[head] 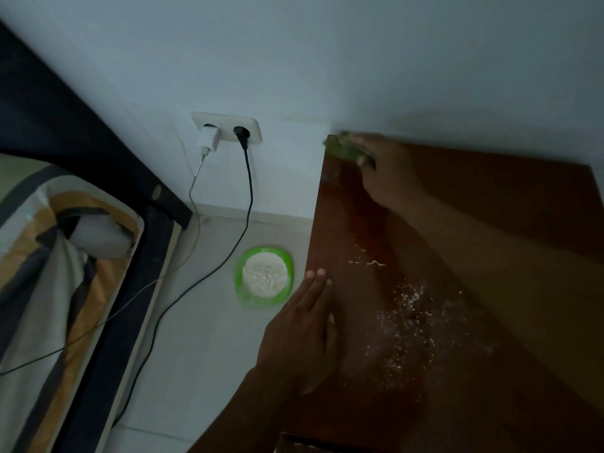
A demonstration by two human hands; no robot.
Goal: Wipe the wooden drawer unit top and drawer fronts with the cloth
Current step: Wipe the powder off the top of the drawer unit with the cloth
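Right hand (pixel 389 173) pressing a crumpled green cloth (pixel 346 148) into the far left corner of the reddish-brown wooden drawer unit top (pixel 523 204), fingers apparently curled over the cloth, though blurred. The scatter of white crumbs (pixel 408 322) lies nearer the person than the cloth, so the coming stroke probably runs back from the wall, along the left edge. Left hand (pixel 304 335), fingers straight and flat, rests on that edge, just beside the crumbs. Open board lies to the right
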